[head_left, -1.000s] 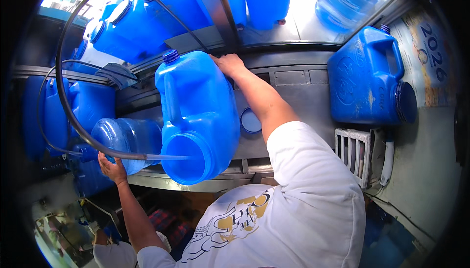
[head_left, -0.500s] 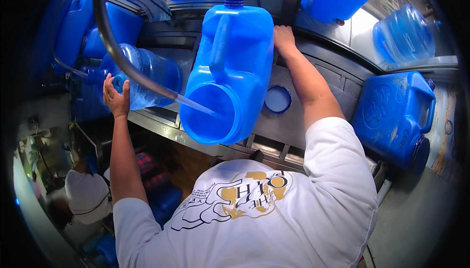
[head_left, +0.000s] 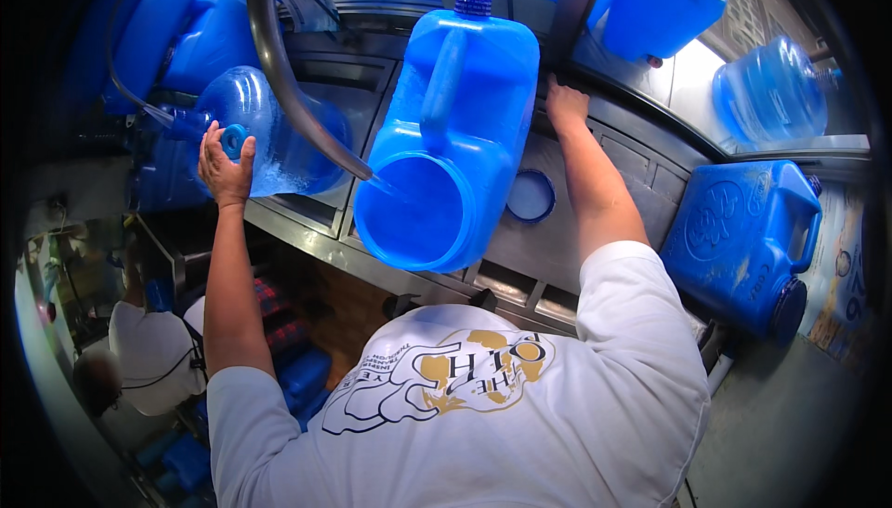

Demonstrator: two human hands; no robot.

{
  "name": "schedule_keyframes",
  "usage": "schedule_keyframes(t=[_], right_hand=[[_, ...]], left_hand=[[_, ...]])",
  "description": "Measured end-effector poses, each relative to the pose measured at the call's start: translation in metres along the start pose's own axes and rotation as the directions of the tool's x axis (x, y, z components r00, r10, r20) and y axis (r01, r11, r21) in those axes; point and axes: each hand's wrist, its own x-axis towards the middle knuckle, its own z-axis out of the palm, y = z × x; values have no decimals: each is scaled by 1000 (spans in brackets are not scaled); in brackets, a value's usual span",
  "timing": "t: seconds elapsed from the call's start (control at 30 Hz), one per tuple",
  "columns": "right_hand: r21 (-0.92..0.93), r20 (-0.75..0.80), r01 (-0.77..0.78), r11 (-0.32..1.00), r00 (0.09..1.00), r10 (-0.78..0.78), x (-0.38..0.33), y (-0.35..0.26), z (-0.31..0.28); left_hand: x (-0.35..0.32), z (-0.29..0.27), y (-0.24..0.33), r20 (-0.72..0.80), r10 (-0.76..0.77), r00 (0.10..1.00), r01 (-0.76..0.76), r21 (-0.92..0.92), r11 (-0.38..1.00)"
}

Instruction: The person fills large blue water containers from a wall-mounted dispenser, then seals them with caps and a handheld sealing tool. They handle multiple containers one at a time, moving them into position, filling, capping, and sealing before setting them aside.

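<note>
Comparing with half a second earlier, the view has swung so that the big blue jug (head_left: 455, 127) now stands nearer the middle of the picture, its wide round mouth facing down toward the camera and its small capped neck pointing up. The left hand (head_left: 225, 162) has stayed on the round clear-blue bottle (head_left: 265, 132), and the right hand (head_left: 565, 104) has stayed up beside the jug, though it now shows more clearly on the grey metal counter (head_left: 595, 229) just right of the jug's upper edge.

That left hand lies flat against the neck end of the round bottle, fingers spread over it and the palm touching near its blue cap; the fingers are open rather than curled shut. The bottle lies on its side on the counter, left of the big jug, with the hand at its near end. The right hand rests with fingers loosely bent against the counter's ledge; whether it also touches the jug's side cannot be told, since the jug hides part of it.

A dark hose (head_left: 279, 62) curves down from above between bottle and jug, its end at the jug's wide mouth. A round blue lid (head_left: 531, 196) lies on the counter just right of that mouth, below the right forearm. Another blue jug (head_left: 743, 243) sits further right
</note>
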Motion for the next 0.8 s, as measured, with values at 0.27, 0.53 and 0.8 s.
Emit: schedule_keyframes(t=[0.27,0.53,0.8], right_hand=[[45,55,-23,999,998,21,3,1,-2],[267,236,-227,937,958,164,15,11,15],[842,179,-259,474,962,208,55,14,87]], left_hand=[[1,-4,4,26,-2,1000,3,-22,1000],[0,-6,9,14,-18,1000,18,-4,1000],[-1,-5,8,13,-15,1000,15,1,1000]])
